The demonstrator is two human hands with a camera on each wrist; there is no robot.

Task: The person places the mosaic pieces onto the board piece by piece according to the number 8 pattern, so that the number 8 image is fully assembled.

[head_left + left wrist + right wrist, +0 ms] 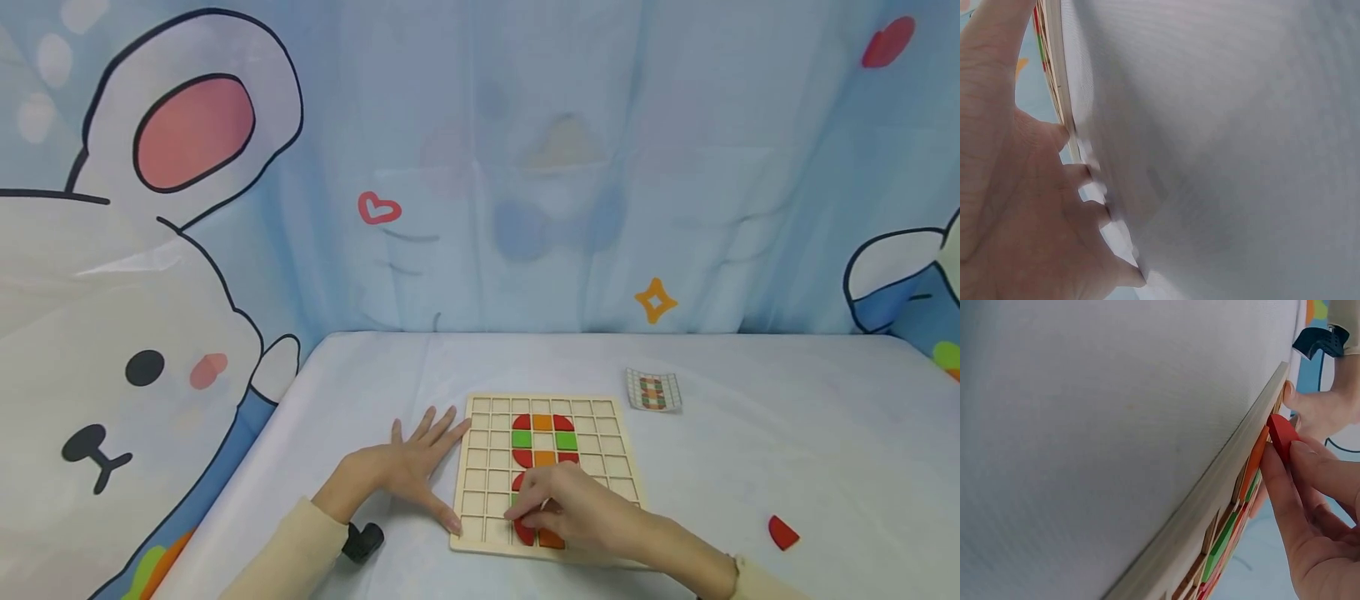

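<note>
A wooden grid board (pixel 480 481) lies on the table with red, orange and green tiles set in its cells. My left hand (pixel 415 467) is spread at the board's left side, index fingertip and thumb touching that edge. Over the lower cells, my right hand (pixel 577 510) pinches a red quarter-round tile (pixel 1282 435) between thumb and fingers. That tile is tilted up from the board beside an orange tile (pixel 1254 464). The upper tiles form a ring, with a green tile (pixel 521 440) on its left side. Part of the lower tiles is hidden behind the right hand.
A loose red quarter-round tile (pixel 783 532) lies on the white tablecloth to the right. Behind the board's right corner is a small pattern card (pixel 653 391). A printed curtain (pixel 480 250) hangs along the table's far edge.
</note>
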